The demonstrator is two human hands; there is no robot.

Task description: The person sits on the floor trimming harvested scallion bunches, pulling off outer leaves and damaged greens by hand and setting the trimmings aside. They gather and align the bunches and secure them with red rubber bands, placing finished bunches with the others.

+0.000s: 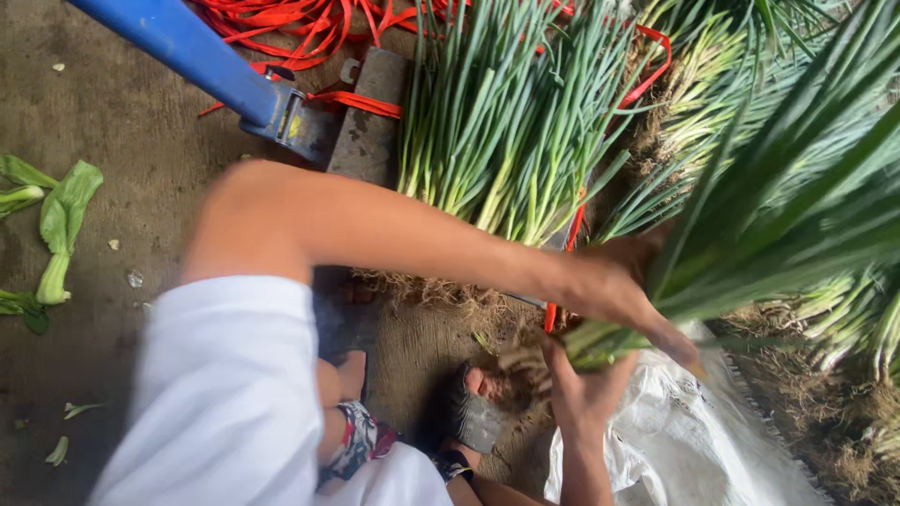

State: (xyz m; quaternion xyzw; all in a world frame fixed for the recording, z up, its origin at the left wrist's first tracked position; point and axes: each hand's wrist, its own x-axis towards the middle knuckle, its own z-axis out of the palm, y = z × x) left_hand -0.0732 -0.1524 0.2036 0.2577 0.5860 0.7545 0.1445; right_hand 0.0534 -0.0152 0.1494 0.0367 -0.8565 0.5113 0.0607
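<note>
Hands grip one bundle of long green spring onions (750, 225) near its rooty white base: left hand (614, 281) over the top, right hand (581, 379) beneath, steadying it above the white woven sack (694, 440).

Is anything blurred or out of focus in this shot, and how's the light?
Head view: soft, even daylight, no glare or hard shadows; the near leaves at right are smeared, the left hand and right hand slightly soft; the scallion bundle and floor look sharper.
</note>
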